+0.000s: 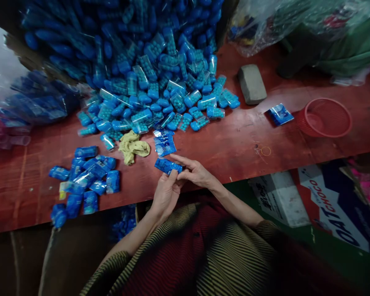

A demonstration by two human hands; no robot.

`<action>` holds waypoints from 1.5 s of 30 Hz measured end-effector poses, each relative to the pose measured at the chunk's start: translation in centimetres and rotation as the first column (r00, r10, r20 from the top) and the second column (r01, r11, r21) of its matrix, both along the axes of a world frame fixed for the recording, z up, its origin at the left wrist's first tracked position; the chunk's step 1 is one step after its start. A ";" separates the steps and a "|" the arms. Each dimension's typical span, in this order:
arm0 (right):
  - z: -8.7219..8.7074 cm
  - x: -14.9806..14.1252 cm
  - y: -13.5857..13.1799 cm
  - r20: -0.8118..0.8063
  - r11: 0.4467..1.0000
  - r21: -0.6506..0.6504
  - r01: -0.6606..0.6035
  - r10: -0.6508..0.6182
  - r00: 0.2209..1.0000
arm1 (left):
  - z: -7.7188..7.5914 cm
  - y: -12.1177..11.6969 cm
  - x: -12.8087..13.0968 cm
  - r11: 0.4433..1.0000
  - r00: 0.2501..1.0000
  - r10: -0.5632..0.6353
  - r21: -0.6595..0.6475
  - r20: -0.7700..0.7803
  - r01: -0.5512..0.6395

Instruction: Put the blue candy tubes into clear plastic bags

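My left hand is closed on a flat blue printed wrapper, its thumb over the lower edge. My right hand is at the wrapper's right end, index finger stretched out above it and thumb apart below; whether it touches the wrapper is hard to tell. Just beyond lie more flat blue wrappers, loosely stacked on the red table. A crumpled yellow-green cloth rests to their left. Behind them spreads a big heap of clear tubes with blue caps and small blue balls.
At left is a pile of blue-wrapped tubes. On the right stand a grey block, a blue wrapper stack, a red plastic basket and a rubber band. Printed cartons lie below the table edge.
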State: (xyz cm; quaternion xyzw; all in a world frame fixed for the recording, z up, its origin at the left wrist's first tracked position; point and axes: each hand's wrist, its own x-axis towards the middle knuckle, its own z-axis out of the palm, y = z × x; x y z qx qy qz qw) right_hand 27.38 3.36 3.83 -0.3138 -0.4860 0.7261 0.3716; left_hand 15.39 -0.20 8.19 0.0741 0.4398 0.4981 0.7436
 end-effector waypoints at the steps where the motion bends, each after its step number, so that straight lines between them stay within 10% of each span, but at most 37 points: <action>1: 0.0 0.0 0.0 0.023 1.000 -0.001 0.012 -0.012 1.000 | -0.1 0.0 -0.1 1.000 1.000 -0.012 -0.015 0.013 0.012; 23: -0.5 0.0 -0.6 0.007 0.993 0.065 0.096 -0.096 0.995 | -0.5 0.1 -1.1 0.995 0.991 -0.081 0.042 -0.103 0.086; 28: 0.5 -0.4 -1.4 0.285 0.939 0.309 0.148 -0.240 0.928 | -0.4 0.3 -1.0 1.000 0.967 -0.005 0.029 -0.255 0.013; 38: 1.0 -1.6 -2.1 0.343 0.858 0.468 0.210 -0.396 0.852 | -1.8 0.2 -1.7 0.995 0.885 0.047 0.102 -0.463 0.001; 45: 0.7 -1.4 -2.6 0.382 0.683 0.728 0.059 -0.475 0.793 | -0.2 0.6 -1.7 0.996 0.982 0.093 0.008 -0.162 -0.092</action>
